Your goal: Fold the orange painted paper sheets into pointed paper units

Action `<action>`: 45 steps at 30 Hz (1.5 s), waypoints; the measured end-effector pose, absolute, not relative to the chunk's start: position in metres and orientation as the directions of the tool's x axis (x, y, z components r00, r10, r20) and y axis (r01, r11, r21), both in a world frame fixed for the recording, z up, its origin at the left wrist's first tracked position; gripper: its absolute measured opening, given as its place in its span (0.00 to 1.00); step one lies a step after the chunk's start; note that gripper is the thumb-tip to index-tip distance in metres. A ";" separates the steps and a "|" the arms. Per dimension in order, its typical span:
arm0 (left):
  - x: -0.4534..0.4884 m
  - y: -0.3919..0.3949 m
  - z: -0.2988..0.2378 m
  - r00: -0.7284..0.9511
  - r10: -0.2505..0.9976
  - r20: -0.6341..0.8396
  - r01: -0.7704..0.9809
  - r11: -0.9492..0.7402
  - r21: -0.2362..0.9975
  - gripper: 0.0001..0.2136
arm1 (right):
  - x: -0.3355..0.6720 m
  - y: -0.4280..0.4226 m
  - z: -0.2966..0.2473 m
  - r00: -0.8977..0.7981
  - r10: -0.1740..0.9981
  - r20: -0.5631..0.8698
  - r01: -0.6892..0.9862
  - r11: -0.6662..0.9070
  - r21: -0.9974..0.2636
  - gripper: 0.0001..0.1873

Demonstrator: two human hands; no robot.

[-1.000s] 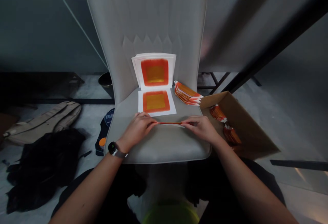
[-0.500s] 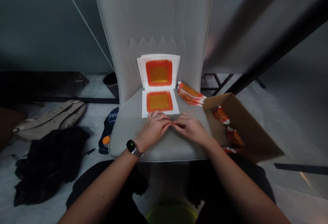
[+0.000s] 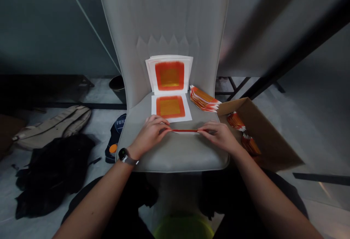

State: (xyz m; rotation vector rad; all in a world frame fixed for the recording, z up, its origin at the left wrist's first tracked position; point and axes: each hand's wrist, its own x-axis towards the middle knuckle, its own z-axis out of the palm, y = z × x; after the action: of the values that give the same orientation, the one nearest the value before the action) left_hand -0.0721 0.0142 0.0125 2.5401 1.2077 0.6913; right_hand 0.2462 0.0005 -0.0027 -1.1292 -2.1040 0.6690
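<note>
Left hand (image 3: pixel 150 134), nearly closed, pinches one end of the red-edged paper (image 3: pixel 184 130); right hand (image 3: pixel 219 135), equally narrow, pinches the other

free room at seat front (image 3: pixel 176 155), propped sheets (image 3: pixel 169 75) blocking rear ctr, folded stack (image 3: pixel 204 100) (rt side)

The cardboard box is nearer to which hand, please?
Right. The right hand is over the side of the chair seat next to the cardboard box; the left hand is farther away.
</note>
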 end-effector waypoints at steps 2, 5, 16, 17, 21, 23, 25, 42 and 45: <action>-0.082 0.017 0.014 0.532 0.792 0.301 0.677 -0.611 0.411 0.05 | 0.254 0.002 -0.001 -0.387 0.884 0.261 0.546 0.448 -0.708 0.09; -0.093 0.018 0.020 0.455 0.827 0.330 0.707 -0.561 0.431 0.05 | 0.261 0.004 0.001 -0.276 0.937 0.215 0.560 0.338 -0.756 0.09; -0.047 0.011 0.021 0.232 0.972 -0.027 0.301 -0.046 0.953 0.17 | 0.215 0.012 0.010 -0.321 0.933 -0.162 0.293 -0.065 -0.954 0.18; -0.048 0.014 0.021 0.244 0.967 -0.071 0.238 0.012 0.971 0.14 | 0.215 0.012 0.011 -0.318 0.932 -0.171 0.279 -0.081 -0.957 0.18; -0.056 0.019 0.025 0.229 0.965 -0.131 0.101 0.110 0.989 0.12 | 0.222 0.010 0.014 -0.329 0.924 -0.195 0.185 -0.140 -0.973 0.20; -0.060 0.017 0.025 0.207 0.965 -0.163 0.096 0.146 0.985 0.13 | 0.227 0.008 0.014 -0.328 0.923 -0.202 0.142 -0.163 -0.976 0.22; -0.062 0.015 0.022 0.205 0.958 -0.199 0.078 0.187 0.979 0.15 | 0.231 0.006 0.012 -0.321 0.920 -0.226 0.119 -0.197 -0.973 0.25; -0.051 0.023 0.000 0.179 0.877 -0.447 -0.069 0.464 0.883 0.17 | 0.215 -0.010 0.003 -0.388 0.819 0.423 0.518 0.573 -0.635 0.14; -0.050 0.020 0.006 0.140 0.961 -0.239 0.187 0.212 0.959 0.22 | 0.215 -0.010 -0.006 -0.377 0.822 0.427 0.516 0.569 -0.640 0.10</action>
State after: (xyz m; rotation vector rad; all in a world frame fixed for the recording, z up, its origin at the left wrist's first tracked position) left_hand -0.0499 0.0196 0.0058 1.2303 1.3091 0.8358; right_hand 0.2150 -0.0097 -0.0058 -1.0668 -2.0606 0.5273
